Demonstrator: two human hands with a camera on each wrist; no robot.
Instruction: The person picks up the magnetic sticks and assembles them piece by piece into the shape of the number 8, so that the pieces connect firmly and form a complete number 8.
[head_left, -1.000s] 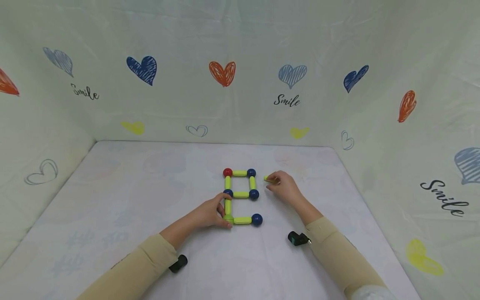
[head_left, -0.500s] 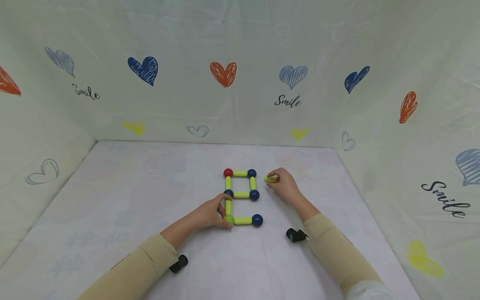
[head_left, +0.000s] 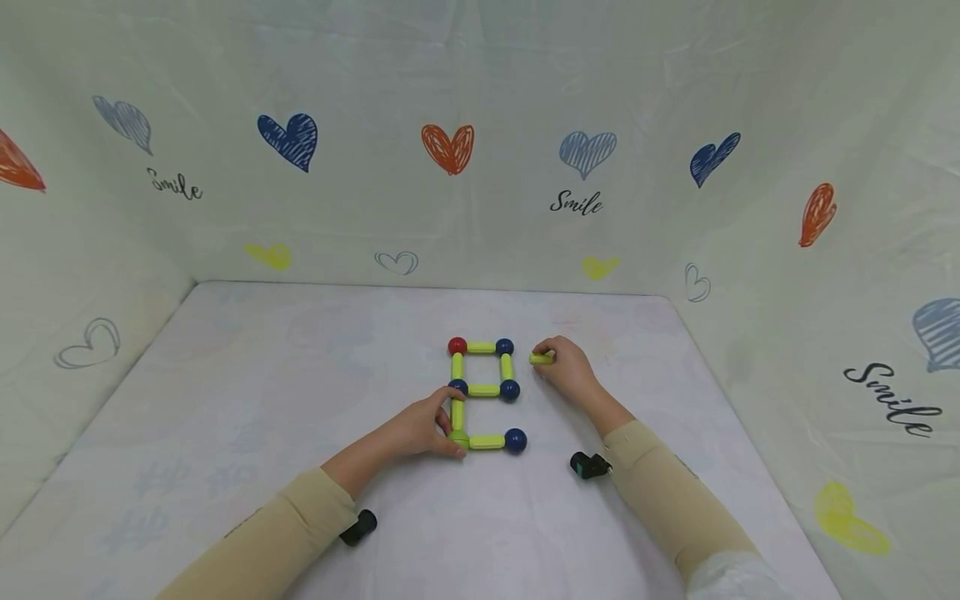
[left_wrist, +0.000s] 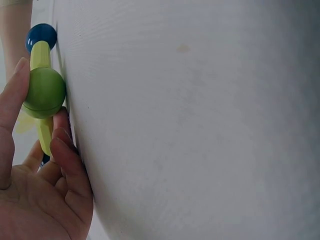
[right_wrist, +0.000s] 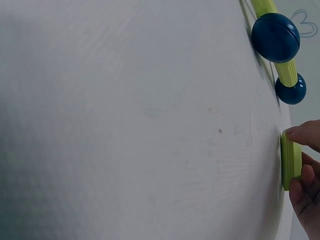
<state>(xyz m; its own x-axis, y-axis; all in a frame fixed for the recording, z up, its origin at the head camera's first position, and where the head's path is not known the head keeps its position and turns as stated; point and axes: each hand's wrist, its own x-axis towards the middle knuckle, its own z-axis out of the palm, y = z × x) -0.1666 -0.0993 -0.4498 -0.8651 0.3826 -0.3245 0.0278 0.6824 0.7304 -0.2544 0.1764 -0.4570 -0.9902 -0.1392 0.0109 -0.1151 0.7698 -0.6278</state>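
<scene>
A flat frame of yellow-green magnetic sticks [head_left: 483, 390] and balls lies on the table. Its upper part is a closed square with a red ball [head_left: 457, 346] at one corner and blue balls at the others. Below, a green ball [left_wrist: 45, 92] joins a stick leading to a blue ball [head_left: 515, 441]. My left hand [head_left: 416, 427] grips the frame's left side, thumb against the green ball, index finger at the blue ball [head_left: 458, 387] above. Right of the square, my right hand [head_left: 572, 371] pinches a loose yellow-green magnetic stick [right_wrist: 291, 161] by its ends, low at the table surface.
The white table [head_left: 300, 375] is enclosed by pale cloth walls [head_left: 510, 233] printed with hearts and "Smile". Black wrist devices [head_left: 588, 465] sit beside both forearms. Free table surface lies around the frame.
My right hand shifts slightly and turns, so more of the loose stick shows. My left hand stays at the frame, which keeps its shape.
</scene>
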